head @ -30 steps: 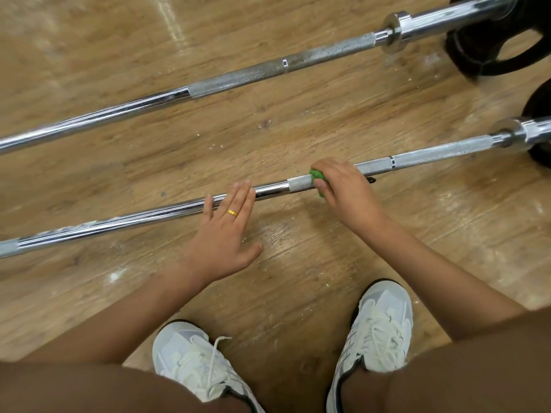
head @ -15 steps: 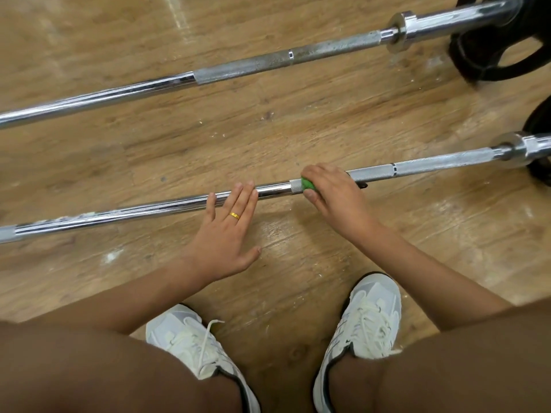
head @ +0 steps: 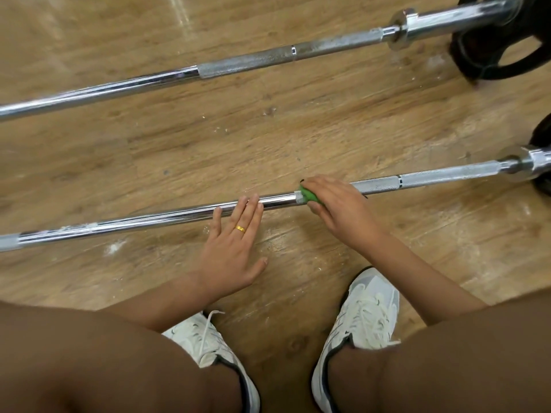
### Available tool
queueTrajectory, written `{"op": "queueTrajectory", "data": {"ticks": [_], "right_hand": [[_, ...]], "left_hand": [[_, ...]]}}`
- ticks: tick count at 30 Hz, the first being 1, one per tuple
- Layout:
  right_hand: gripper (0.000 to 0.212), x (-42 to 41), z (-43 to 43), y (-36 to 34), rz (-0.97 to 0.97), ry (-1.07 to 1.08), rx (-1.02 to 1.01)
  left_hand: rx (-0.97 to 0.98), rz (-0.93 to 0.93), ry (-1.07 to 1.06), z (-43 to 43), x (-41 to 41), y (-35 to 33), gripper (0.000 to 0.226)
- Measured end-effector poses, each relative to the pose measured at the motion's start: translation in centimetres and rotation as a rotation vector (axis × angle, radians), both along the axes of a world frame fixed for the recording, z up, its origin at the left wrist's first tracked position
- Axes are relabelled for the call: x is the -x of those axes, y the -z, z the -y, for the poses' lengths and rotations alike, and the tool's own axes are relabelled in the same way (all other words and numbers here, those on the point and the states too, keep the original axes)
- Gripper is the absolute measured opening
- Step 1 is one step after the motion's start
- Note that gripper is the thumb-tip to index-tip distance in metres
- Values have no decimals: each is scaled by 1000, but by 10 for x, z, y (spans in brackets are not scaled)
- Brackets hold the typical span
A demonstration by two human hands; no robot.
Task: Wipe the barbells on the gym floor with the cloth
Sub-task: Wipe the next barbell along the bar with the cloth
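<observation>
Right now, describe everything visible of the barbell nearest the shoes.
The near barbell is a long steel bar lying on the wooden floor, slanting up to the right. Its middle is shiny chrome; dull knurling runs from by the green cloth to a collar at right. White smears mark its left part. The left hand rests straight fingers on it; the right hand holds the cloth around it.

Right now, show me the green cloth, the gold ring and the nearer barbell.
green cloth (head: 307, 197), head view, the bunched edge showing beside the right hand (head: 340, 207).
gold ring (head: 240, 228), head view, top of the band on the left hand (head: 232, 257).
nearer barbell (head: 149, 220), head view, smooth shaft left of both hands.
</observation>
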State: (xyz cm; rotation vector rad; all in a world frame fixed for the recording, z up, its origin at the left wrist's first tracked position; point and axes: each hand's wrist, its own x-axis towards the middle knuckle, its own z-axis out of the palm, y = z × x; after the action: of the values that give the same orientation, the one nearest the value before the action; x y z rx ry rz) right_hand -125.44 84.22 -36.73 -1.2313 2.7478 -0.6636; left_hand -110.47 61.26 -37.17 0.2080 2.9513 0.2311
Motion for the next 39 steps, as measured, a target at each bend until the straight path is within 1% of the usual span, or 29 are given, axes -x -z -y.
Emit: {"op": "queueTrajectory", "data": {"ticks": [4,6,10,14,16,18,23,27,31,33,36,39], "right_hand": [[33,-8,-7,0,7,135,37],[32,-19,5,1,6,116,42],[32,-23,13,0,20,-3,40],[30,-22,5,1,40,82,53],[29,-24,7,2,39,76,45],[34,-24,6,1,44,61,35],[59,-30,-13,-2,37,100,-33],[68,-26,-38,-1,42,161,-74],[82,-12,-65,-6,44,226,-159],[84,-5,-75,-9,51,245,-204],[83,-2,-78,-10,50,234,-262],[85,-3,-73,-8,38,225,-284]], "left_hand": [[9,-16,-32,4,-6,-3,96],[31,6,-24,2,-9,-2,99],[60,41,-1,-1,-14,-1,103],[28,59,21,4,-16,-1,104],[-5,82,36,7,-15,-2,106],[-41,116,57,11,-13,-6,107],[-121,275,122,24,10,-36,105],[-141,166,282,5,34,-48,97],[-106,99,426,-37,53,-39,86],[-98,48,421,-49,62,-31,81],[-73,-87,384,-55,79,-23,72],[-68,-142,367,-57,96,-27,67]]}}
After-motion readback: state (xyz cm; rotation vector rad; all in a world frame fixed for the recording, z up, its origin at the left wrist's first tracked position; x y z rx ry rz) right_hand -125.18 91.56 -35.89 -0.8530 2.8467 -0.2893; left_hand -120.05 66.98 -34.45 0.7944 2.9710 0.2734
